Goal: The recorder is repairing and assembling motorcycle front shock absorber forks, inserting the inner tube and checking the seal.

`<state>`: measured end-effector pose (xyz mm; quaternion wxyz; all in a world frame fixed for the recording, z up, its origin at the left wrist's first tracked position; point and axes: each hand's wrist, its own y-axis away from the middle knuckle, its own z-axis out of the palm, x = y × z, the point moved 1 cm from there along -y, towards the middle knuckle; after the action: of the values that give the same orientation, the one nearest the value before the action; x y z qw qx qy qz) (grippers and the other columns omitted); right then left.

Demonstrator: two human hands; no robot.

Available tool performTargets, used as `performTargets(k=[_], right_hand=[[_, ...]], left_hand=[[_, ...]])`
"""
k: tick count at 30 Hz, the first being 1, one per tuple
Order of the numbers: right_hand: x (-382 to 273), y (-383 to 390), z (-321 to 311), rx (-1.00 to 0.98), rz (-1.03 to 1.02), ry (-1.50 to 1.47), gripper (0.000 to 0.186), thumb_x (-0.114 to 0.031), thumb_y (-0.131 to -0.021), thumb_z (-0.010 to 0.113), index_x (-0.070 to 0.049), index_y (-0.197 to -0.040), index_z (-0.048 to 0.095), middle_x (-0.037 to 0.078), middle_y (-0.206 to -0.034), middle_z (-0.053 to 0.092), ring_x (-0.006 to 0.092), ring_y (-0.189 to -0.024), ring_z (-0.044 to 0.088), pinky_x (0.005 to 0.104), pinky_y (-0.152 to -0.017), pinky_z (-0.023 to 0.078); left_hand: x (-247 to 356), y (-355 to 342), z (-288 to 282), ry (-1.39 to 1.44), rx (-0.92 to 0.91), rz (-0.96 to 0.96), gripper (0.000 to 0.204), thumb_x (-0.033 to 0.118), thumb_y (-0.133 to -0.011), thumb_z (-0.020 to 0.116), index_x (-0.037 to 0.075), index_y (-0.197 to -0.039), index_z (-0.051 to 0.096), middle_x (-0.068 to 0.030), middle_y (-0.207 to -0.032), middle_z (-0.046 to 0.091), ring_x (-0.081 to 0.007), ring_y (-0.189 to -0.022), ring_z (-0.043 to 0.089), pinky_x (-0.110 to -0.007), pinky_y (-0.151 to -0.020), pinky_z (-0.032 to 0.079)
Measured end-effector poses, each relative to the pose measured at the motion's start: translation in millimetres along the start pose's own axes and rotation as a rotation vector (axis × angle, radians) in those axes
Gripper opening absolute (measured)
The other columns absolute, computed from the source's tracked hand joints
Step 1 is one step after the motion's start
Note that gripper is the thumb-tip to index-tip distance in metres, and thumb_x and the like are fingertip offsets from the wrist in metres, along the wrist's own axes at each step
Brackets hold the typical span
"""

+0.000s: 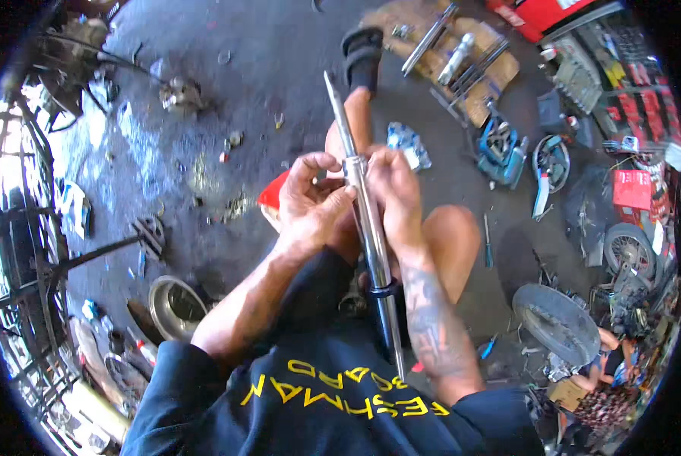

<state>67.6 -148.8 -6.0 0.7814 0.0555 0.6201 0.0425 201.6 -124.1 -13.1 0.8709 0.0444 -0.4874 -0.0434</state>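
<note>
Directly in front of me, a long metal tube [371, 230] lies at a slant, its thin rod [339, 114] pointing away. My left hand [310, 199] grips the tube near its collar [354, 167]; my right hand [396, 196], blurred, is beside it, whether closed I cannot tell.

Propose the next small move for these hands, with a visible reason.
Perhaps close the left hand more firmly around the metal tube: its thumb seems to touch the tube just below the collar, while its other fingers look loosely curled; the right hand is blurred alongside.
</note>
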Motion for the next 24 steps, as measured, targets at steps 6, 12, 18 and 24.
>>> performTargets(k=[6, 12, 18, 24], right_hand=[[3.6, 49.6, -17.7, -0.018, -0.031, 0.424, 0.054, 0.000, -0.075, 0.071, -0.005, -0.123, 0.047, 0.013, -0.114, 0.057, 0.0221, -0.104, 0.063, 0.0354, -0.092, 0.052], [5.1, 54.2, -23.1, 0.060, -0.216, 0.431, 0.047, -0.003, -0.071, 0.073, -0.006, -0.113, 0.053, 0.011, -0.108, 0.055, 0.0219, -0.088, 0.061, 0.0334, -0.076, 0.052], [7.4, 35.5, -29.9, 0.078, -0.263, 0.395, 0.038, -0.007, -0.071, 0.074, -0.006, -0.103, 0.053, 0.008, -0.100, 0.054, 0.0175, -0.077, 0.055, 0.0323, -0.066, 0.048], [12.8, 23.3, -38.8, 0.069, -0.250, 0.250, 0.035, -0.006, -0.070, 0.075, -0.007, -0.096, 0.051, 0.004, -0.088, 0.051, 0.0127, -0.072, 0.051, 0.0288, -0.062, 0.045]], left_hand=[[-56.9, 12.3, 1.9, 0.202, 0.108, -0.078, 0.035, -0.009, -0.092, 0.061, 0.003, -0.125, 0.055, -0.0084, -0.112, 0.066, -0.0167, -0.105, 0.065, -0.030, -0.091, 0.055], [-76.6, 41.5, 40.1, 0.311, 0.221, 0.101, 0.042, 0.020, -0.093, 0.053, 0.004, -0.130, 0.043, -0.0113, -0.117, 0.056, -0.0207, -0.105, 0.059, -0.036, -0.096, 0.049], [-64.5, 31.2, 55.1, 0.199, 0.187, 0.171, 0.049, 0.029, -0.091, 0.060, 0.003, -0.129, 0.043, -0.0109, -0.121, 0.051, -0.0192, -0.112, 0.052, -0.035, -0.101, 0.042], [-71.4, 23.5, 57.8, 0.131, 0.191, 0.179, 0.045, 0.028, -0.090, 0.062, 0.007, -0.125, 0.043, -0.0068, -0.116, 0.051, -0.0166, -0.108, 0.049, -0.033, -0.098, 0.040]])
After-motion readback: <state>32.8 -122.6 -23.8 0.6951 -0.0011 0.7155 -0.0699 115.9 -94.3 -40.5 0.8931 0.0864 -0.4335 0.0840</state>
